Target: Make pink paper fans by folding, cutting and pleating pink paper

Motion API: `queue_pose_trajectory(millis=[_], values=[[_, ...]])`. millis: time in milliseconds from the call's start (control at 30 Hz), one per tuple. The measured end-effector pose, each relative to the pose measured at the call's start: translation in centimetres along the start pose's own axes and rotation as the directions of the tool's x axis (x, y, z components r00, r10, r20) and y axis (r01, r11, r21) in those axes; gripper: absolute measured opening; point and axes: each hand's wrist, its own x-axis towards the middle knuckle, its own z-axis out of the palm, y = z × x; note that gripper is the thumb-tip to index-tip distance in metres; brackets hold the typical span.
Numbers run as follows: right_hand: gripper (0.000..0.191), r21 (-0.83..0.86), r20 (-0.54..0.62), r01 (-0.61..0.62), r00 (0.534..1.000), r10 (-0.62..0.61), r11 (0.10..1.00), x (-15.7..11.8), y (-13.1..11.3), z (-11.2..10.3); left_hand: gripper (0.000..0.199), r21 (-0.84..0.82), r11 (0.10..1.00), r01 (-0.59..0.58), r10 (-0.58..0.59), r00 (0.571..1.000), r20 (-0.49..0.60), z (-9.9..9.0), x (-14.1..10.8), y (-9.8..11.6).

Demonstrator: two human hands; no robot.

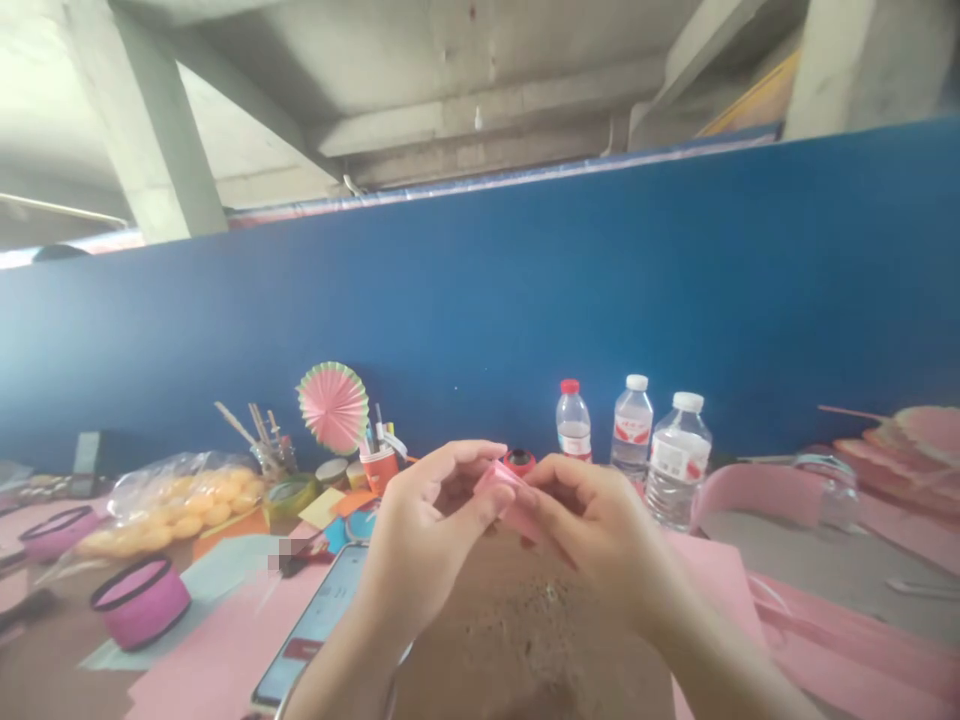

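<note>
Between my two hands, above the brown tabletop (495,640), is a small piece of folded pink paper (517,505). My left hand (439,530) pinches its left side between thumb and fingers. On the right side, my right hand (592,515) grips the same paper with thumb and fingertips. Parts of the paper are hidden by the fingers. Just behind it a round red and black object (519,460) shows in part. A phone (315,625) with a lit screen lies beside my left forearm.
Water bottles (632,425) stand behind, before a blue partition (480,290). To the left are pink sheets (217,640), a purple round band (142,600), a bag of yellow balls (187,500), a red cup of pens (379,468) and a pleated paper fan (334,407). Pink paper (705,570) lies right.
</note>
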Motion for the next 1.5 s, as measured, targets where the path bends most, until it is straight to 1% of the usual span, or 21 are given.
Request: queue_pose_trajectory(millis=[100,167,300,500,633,733,800,933,1033,1133,1200,1300,1500], values=[[0.023,0.093,0.008,0.011,1.0,-0.011,0.996,-1.1,-0.2,-0.2,0.024,-0.109,0.992,0.068,-0.059,0.995,0.082,-0.1,-0.7,0.4],[0.02,0.115,0.027,0.022,0.999,-0.026,0.993,-1.6,-0.3,-0.4,0.025,-0.131,0.987,0.098,-0.084,0.991,0.109,-0.2,-1.2,0.1],[0.018,0.134,-0.007,0.056,0.998,-0.055,0.989,-1.8,-0.3,-0.2,0.02,-0.098,0.991,0.095,-0.087,0.993,0.08,-0.2,-1.6,-0.1],[0.016,0.184,-0.101,0.047,0.994,-0.029,0.982,-2.1,-0.3,0.6,0.02,-0.085,0.994,0.075,-0.07,0.996,0.061,-0.1,-2.0,0.4],[0.017,0.158,-0.085,0.02,0.996,-0.007,0.987,-2.3,-0.6,0.7,0.017,-0.09,0.993,0.071,-0.066,0.996,0.059,-0.2,-2.1,0.2],[0.018,0.162,-0.071,0.006,0.997,0.006,0.987,-2.2,-0.7,0.5,0.019,-0.11,0.992,0.067,-0.059,0.996,0.073,-0.2,-2.0,0.1],[0.018,0.167,-0.065,-0.005,0.998,0.016,0.986,-2.1,-0.7,0.4,0.023,-0.158,0.985,0.073,-0.062,0.995,0.072,-0.2,-2.0,0.2],[0.018,0.218,-0.105,-0.028,0.993,0.052,0.976,-1.8,-0.1,0.5,0.025,-0.251,0.965,0.082,-0.06,0.994,0.091,-0.2,-1.8,0.3],[0.017,0.248,-0.117,-0.039,0.991,0.07,0.968,-1.7,0.4,0.7,0.022,-0.229,0.968,0.101,-0.081,0.992,0.095,-0.3,-1.7,0.2],[0.01,0.262,-0.109,-0.022,0.993,0.053,0.965,-1.6,0.6,0.9,0.019,-0.182,0.975,0.13,-0.118,0.99,0.077,-0.4,-1.6,0.0],[0.009,0.276,-0.098,-0.019,0.994,0.048,0.961,-1.6,0.6,1.0,0.02,-0.2,0.968,0.15,-0.133,0.986,0.097,-0.5,-1.6,0.0],[0.01,0.293,-0.076,-0.044,0.995,0.069,0.955,-1.5,0.6,0.9,0.021,-0.242,0.956,0.167,-0.139,0.982,0.13,-0.7,-1.4,0.0],[0.011,0.351,-0.039,-0.06,0.996,0.078,0.935,-1.5,0.8,0.7,0.022,-0.237,0.951,0.2,-0.163,0.973,0.165,-1.0,-1.1,0.1]])
